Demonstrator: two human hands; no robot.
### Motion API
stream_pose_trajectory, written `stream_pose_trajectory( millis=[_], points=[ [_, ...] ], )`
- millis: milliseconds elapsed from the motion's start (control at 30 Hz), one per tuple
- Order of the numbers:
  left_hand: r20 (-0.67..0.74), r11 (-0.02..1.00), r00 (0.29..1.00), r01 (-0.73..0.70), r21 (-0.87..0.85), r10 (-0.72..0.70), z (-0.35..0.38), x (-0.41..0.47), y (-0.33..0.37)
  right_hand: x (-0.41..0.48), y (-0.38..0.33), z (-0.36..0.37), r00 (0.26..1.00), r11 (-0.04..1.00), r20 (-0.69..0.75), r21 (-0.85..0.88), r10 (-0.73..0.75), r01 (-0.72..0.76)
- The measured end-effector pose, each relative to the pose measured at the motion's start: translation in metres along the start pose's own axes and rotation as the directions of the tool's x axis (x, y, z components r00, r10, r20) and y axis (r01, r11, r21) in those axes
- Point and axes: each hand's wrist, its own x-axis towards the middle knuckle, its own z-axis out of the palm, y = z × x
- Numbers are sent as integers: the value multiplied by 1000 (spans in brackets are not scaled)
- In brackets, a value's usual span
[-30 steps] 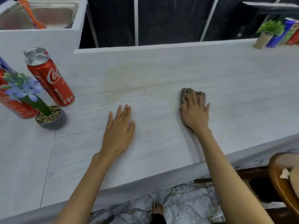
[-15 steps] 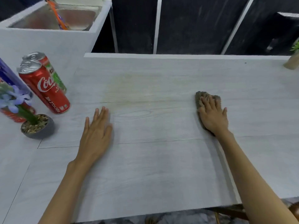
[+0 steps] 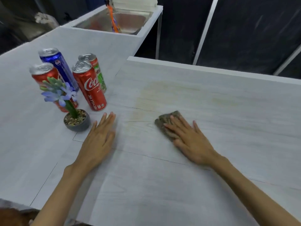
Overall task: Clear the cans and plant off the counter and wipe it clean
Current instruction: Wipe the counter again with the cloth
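Pale wood-grain counter [image 3: 211, 103] fills most of the frame, with dark panels behind it and a metal sink [image 3: 130, 18] at upper centre holding an orange-handled item [image 3: 113, 18], too blurred to name. Four cans stand upright in a cluster at upper left: blue can [image 3: 57, 66] at the back, green can [image 3: 99, 74] beside it, red cola can [image 3: 91, 88] in front of the green one, second red can [image 3: 44, 75] partly hidden behind the plant [image 3: 63, 97]. Plant has purple flowers and sits in a small grey pot [image 3: 78, 123] of pebbles, just in front of the cans. Left hand [image 3: 97, 141] lies palm down on the counter just right of the pot, fingers straight and together, holding nothing. Right hand [image 3: 190, 141] at centre right presses flat on a brown-grey cloth [image 3: 166, 121], fingers straight and slightly apart, thumb out to the side. Faint yellowish stain [image 3: 162, 92] on the counter above the cloth.
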Motion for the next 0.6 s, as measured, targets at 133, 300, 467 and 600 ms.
stream_pose_trajectory(
  millis=[133, 300, 467, 600],
  points=[
    [38, 999, 998, -46, 2, 46, 1, 24, -1, 76, 57, -22, 901, 905, -92, 42, 424, -422],
    [61, 1000, 998, -20, -5, 20, 6, 50, -4, 157, -23, -2, 935, 938, -97, 92, 342, -334],
    [30, 998, 999, -26, -52, 27, 13, 52, -9, 78, -87, 20, 995, 996, -49, 14, -86, 87],
    [-29, 995, 996, -82, -56, 81, 14, 47, -10, 38, -17, 3, 997, 995, -21, 65, -77, 78]
  ],
)
